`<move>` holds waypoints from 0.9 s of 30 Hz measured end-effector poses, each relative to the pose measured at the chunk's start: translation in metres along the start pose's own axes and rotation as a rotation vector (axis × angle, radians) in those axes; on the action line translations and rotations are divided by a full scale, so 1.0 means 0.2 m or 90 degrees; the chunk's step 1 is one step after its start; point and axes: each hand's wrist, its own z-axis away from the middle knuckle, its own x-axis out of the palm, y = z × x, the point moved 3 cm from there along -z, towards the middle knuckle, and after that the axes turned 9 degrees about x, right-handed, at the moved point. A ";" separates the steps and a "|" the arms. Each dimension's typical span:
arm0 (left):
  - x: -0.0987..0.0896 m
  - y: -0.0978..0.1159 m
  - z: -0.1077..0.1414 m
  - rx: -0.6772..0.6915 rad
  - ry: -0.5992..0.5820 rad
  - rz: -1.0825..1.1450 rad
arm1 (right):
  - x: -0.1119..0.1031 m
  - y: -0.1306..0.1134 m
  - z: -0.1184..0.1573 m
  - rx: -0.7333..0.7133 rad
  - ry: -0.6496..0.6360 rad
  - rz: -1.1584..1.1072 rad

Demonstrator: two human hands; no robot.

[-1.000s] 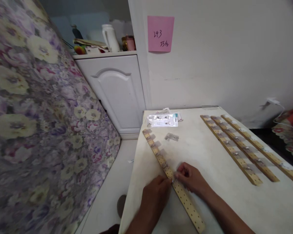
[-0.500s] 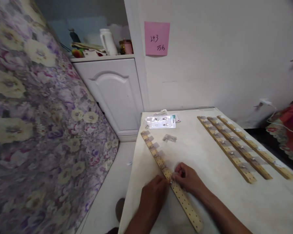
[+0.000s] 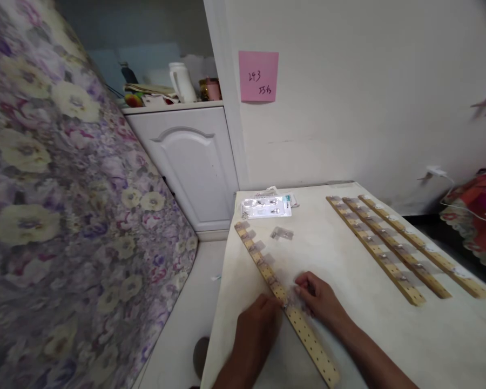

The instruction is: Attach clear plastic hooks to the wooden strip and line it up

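Your left hand (image 3: 257, 327) has its fingertips at the near edge of the perforated strip (image 3: 303, 327), lower centre of the frame, beside a small metal fitting (image 3: 285, 306); blur prevents telling whether they are clamped on it. Your right hand (image 3: 318, 297) has its fingers curled next to a clear tab (image 3: 298, 300) at the same point; whether they pinch it cannot be told. Judged by appearance, the strip is part-filled: its upper-left run carries tabs, while its lower-right run shows bare holes. Loose clear pieces (image 3: 285, 233) lie just beyond. Three strips (image 3: 393, 244) at right carry fittings along most of their length. A clear blister pack (image 3: 266, 206), centre, holds several metal pieces. The contents of the white jug (image 3: 183, 84), upper left, are not visible.
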 end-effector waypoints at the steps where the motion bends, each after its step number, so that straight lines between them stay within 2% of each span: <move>1: -0.01 0.00 0.00 -0.006 0.011 0.012 | -0.02 -0.01 0.00 -0.013 0.016 0.002; 5: -0.04 0.01 0.00 -0.039 0.049 0.054 | -0.12 -0.04 -0.07 -0.077 0.090 0.033; 10: -0.01 -0.02 -0.01 -0.058 0.070 0.081 | -0.23 -0.09 -0.34 -0.116 0.180 0.054; 14: 0.02 -0.06 -0.02 -0.076 0.069 0.100 | -0.21 -0.15 -0.56 -0.139 0.217 0.047; 17: 0.03 -0.07 -0.02 -0.081 0.065 0.112 | -0.18 -0.19 -0.66 -0.157 0.258 0.058; 22: 0.01 -0.06 -0.02 -0.078 0.071 0.141 | -0.18 -0.21 -0.67 -0.180 0.302 0.085; 27: 0.00 -0.04 -0.02 -0.033 0.108 0.204 | -0.22 -0.21 -0.52 -0.193 0.329 0.061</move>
